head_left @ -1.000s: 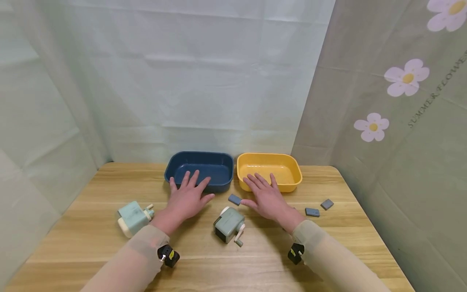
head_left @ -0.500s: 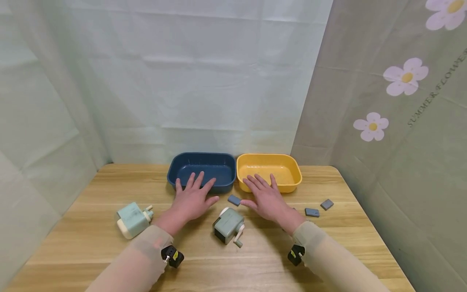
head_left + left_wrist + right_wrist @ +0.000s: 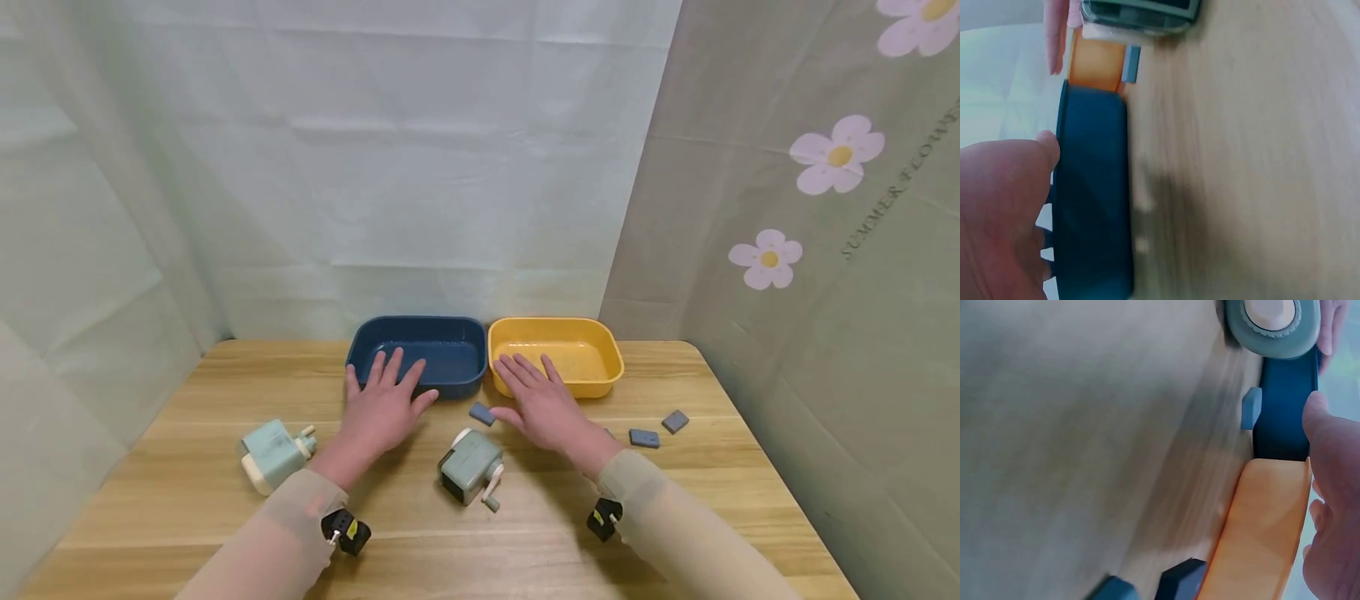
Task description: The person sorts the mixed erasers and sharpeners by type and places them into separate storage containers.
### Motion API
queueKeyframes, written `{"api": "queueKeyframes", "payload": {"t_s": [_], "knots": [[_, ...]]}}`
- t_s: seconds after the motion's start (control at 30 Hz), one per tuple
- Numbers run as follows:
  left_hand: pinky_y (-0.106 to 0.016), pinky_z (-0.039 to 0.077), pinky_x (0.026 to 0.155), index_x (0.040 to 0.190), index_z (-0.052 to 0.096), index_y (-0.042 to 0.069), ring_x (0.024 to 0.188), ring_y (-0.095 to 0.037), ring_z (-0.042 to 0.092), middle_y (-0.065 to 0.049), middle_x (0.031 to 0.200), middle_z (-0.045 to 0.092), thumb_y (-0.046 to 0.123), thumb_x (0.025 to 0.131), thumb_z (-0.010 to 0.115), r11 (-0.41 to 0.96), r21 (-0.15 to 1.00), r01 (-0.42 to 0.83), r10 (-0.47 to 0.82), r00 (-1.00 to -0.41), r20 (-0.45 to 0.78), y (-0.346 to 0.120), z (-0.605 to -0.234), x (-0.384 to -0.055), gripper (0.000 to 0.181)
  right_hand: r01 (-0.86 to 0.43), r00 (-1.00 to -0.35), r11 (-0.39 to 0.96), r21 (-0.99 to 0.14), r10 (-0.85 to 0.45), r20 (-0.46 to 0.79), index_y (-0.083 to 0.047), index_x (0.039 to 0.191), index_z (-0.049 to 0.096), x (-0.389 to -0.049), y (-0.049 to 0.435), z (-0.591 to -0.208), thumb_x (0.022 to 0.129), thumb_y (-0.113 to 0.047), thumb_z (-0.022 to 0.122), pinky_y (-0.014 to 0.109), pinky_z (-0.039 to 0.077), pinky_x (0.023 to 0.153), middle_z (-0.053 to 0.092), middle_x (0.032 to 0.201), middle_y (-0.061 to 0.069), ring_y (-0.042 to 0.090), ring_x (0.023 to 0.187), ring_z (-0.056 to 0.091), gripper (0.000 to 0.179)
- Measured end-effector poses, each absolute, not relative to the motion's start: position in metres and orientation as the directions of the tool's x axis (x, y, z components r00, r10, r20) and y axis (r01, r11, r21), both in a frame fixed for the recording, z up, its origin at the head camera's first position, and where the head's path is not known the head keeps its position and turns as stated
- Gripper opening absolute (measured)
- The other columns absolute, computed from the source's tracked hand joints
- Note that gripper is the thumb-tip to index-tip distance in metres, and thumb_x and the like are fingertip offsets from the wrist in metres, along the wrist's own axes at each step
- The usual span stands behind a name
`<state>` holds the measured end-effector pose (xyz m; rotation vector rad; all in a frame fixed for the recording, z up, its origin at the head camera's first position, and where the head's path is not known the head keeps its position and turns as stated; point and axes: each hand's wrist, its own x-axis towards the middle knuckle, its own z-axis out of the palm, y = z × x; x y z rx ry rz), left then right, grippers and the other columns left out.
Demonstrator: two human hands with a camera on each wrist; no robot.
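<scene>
My left hand [image 3: 375,412] is spread above the near rim of a dark blue plastic bin [image 3: 471,354]. In the left wrist view its thumb lies close to the bin's rim; contact is unclear. The right hand [image 3: 547,408] reaches over the front edge of a yellow bin [image 3: 607,358], fingers straight. Neither hand holds anything. Between the forearms stands a grey-green crank pencil sharpener [image 3: 471,467]. A lighter teal pencil sharpener [image 3: 276,454] lies left of the left wrist. By the right thumb is a small blue-grey block [image 3: 482,414].
Right of the right wrist lie a flat blue-grey block [image 3: 645,438] and a darker block [image 3: 675,422]. Another is mostly hidden behind that wrist. A pale curtain [image 3: 450,167] hangs behind the wooden table [image 3: 480,558]. Both bins stand side by side near the back edge.
The blue bin has shifted slightly right, closer to the yellow one. My left hand moved right, then back left. The right hand has hardly moved.
</scene>
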<state>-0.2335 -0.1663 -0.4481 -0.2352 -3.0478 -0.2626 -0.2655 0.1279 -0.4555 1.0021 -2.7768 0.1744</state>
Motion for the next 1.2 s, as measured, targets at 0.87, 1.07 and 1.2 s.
{"api": "queueKeyframes", "payload": {"t_s": [0.87,1.07,1.2], "knots": [[-0.089,0.008,0.12,0.173,0.041,0.02,0.167,-0.051,0.009,-0.023,0.181,0.021,0.06,0.116,0.046,0.965,0.214,0.149,0.146,-0.989,0.03,-0.164,-0.451,-0.233,0.07,-0.647,-0.758,0.76,-0.058,-0.634,0.149,-0.005,0.173,0.035,-0.276,0.115,-0.453,0.112,-0.059,0.057,0.062,0.018,0.133,0.033,0.178,0.014,0.035,0.165,0.03,0.085],[-0.089,0.007,0.119,0.173,0.041,0.021,0.167,-0.051,0.009,-0.023,0.181,0.02,0.06,0.115,0.048,0.964,0.216,0.156,0.154,-0.988,0.028,-0.165,-0.452,-0.234,0.07,-0.648,-0.755,0.762,-0.027,-0.637,0.156,-0.006,0.173,0.036,-0.279,0.115,-0.455,0.111,-0.06,0.057,0.059,0.019,0.134,0.034,0.178,0.013,0.033,0.166,0.028,0.084],[-0.089,0.008,0.119,0.173,0.041,0.021,0.167,-0.05,0.011,-0.023,0.181,0.021,0.059,0.115,0.049,0.963,0.214,0.162,0.157,-0.987,0.039,-0.165,-0.452,-0.234,0.07,-0.654,-0.749,0.756,-0.02,-0.644,0.153,-0.004,0.172,0.036,-0.281,0.115,-0.455,0.111,-0.06,0.057,0.059,0.02,0.134,0.034,0.178,0.014,0.035,0.165,0.029,0.085]]}}
